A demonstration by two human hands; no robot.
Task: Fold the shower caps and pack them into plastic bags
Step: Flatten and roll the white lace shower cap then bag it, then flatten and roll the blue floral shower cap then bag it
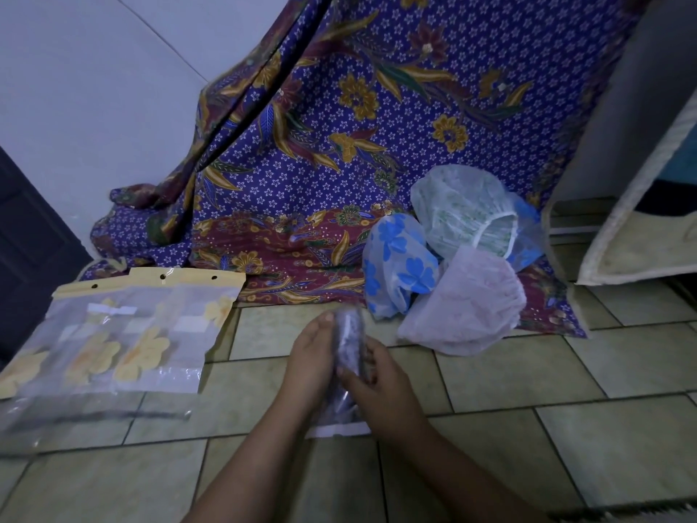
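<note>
A folded dark shower cap (349, 343) stands upright between my two hands, low in the middle of the view. My left hand (311, 358) presses against its left side with fairly straight fingers. My right hand (377, 383) curls round its right side and lower part. A clear plastic bag (339, 428) hangs below the cap between my wrists. Loose caps lie in a heap at the right: a blue-flowered cap (399, 266), a green-patterned cap (467, 209) and a pink cap (471, 300).
A stack of clear bags with yellow flowers and yellow headers (113, 334) lies on the tiled floor (528, 371) at the left. A blue batik cloth (339, 145) hangs behind. A mattress edge (633, 220) leans at the right.
</note>
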